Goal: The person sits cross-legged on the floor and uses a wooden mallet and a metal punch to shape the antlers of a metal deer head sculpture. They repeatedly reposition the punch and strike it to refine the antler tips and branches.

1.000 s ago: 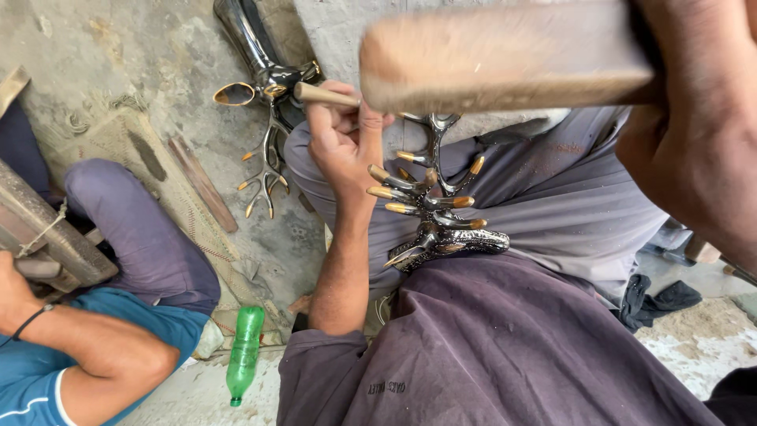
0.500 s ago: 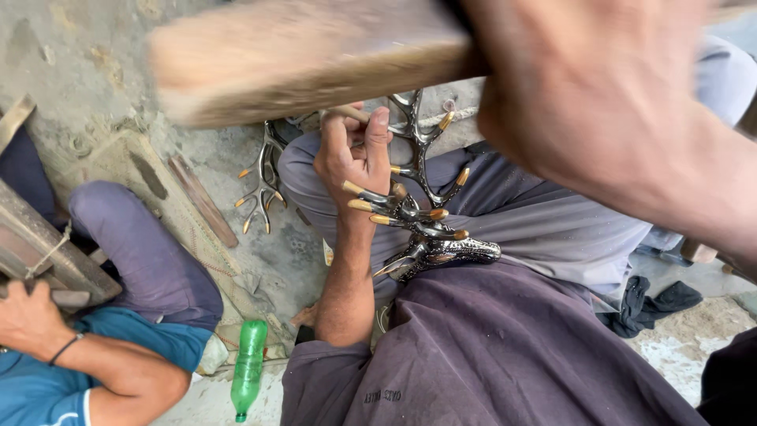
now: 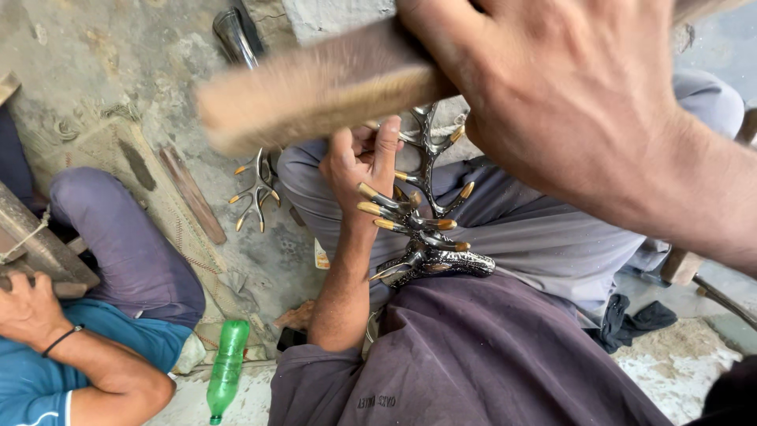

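My right hand (image 3: 568, 102) fills the upper right, close to the camera, gripping a thick wooden block or mallet (image 3: 315, 87) that is blurred with motion. My left hand (image 3: 359, 162) holds a silver metal antler-shaped ornament (image 3: 430, 213) with gold tips upright over my lap. The ornament's base rests on my grey-clad thigh. The wooden block hangs above my left hand and hides the top of the ornament.
A second antler piece (image 3: 256, 189) lies on the concrete floor beside a wooden strip (image 3: 193, 193). A green plastic bottle (image 3: 227, 367) lies at lower left. Another person in a blue shirt (image 3: 47, 371) sits at left, holding a wooden board (image 3: 35, 244).
My right hand and the wooden block have swung closer to the camera and lower, now covering the ornament's top. My left hand keeps its hold; the view has shifted slightly.
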`<state>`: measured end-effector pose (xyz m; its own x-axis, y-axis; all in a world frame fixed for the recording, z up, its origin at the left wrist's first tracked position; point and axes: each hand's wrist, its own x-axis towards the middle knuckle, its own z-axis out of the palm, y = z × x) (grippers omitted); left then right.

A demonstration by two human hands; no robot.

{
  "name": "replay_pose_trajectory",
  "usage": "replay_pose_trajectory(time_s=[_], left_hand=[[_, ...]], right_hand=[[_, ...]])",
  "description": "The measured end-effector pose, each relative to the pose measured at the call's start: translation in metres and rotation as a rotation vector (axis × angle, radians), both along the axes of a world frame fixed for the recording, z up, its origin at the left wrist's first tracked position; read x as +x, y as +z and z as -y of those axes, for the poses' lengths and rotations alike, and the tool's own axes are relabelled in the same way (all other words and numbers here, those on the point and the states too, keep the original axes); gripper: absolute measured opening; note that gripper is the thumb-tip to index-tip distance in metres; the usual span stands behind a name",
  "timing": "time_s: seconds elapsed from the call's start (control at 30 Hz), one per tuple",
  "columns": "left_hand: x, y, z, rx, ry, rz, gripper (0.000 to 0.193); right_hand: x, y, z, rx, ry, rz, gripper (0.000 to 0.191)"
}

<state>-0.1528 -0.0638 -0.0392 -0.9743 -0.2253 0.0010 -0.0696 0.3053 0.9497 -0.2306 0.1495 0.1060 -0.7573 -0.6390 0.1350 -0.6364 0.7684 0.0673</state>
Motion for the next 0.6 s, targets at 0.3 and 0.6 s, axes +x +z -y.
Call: replay_pose_trajectory(time_s=[0.3,0.6], left_hand=[[-0.003,0.007,0.003,0.057,-0.079,0.120,0.030],[0.012,-0.010,-0.008,0.174,0.023,-0.006,0.026]], right_hand=[[-0.001,0.000,-0.010,0.038,-0.027,-0.029,0.023],[-0.011,0.004,0.008,0.017,-0.004,-0.004,0.021]])
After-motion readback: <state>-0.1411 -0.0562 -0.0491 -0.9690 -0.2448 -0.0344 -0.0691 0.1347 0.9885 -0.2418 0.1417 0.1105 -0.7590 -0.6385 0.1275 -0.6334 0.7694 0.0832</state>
